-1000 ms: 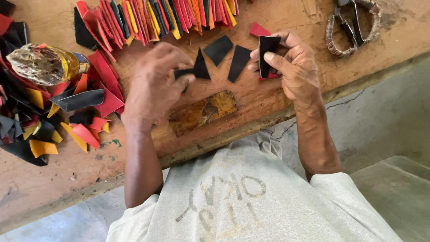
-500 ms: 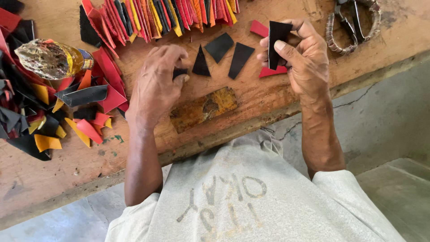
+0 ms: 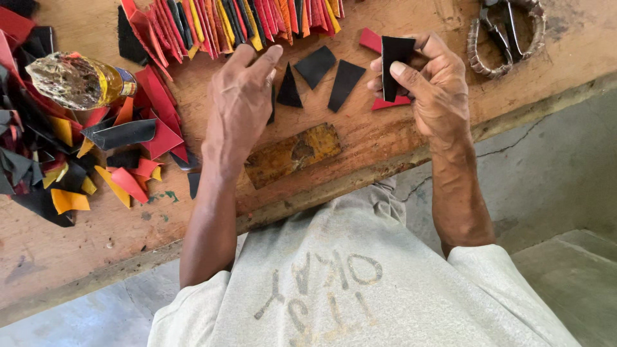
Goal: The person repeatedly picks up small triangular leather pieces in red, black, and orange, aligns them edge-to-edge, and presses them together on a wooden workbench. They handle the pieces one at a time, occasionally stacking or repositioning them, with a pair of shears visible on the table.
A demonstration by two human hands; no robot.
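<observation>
The right hand (image 3: pixel 437 90) pinches a black rectangular piece (image 3: pixel 395 64) between thumb and fingers, holding it upright just above the worktop (image 3: pixel 385 138), with a red piece (image 3: pixel 385 103) tucked under the same fingers, probably so the two can be lined up edge to edge. The left hand (image 3: pixel 241 96) hovers over the wood, fingers loosely spread and holding nothing I can see, tips close to a small black triangle (image 3: pixel 288 87). Two more black cut pieces (image 3: pixel 331 74) lie flat between the hands, matte and thin like leather or rubber sheet. Further back there's a fanned row of red, yellow and black strips (image 3: pixel 231 22), a messy scrap pile (image 3: pixel 71 160) off to the left with a plastic bottle of yellowish liquid (image 3: pixel 80 80) lying on it, and metal shears (image 3: pixel 504 32) at the far right.
</observation>
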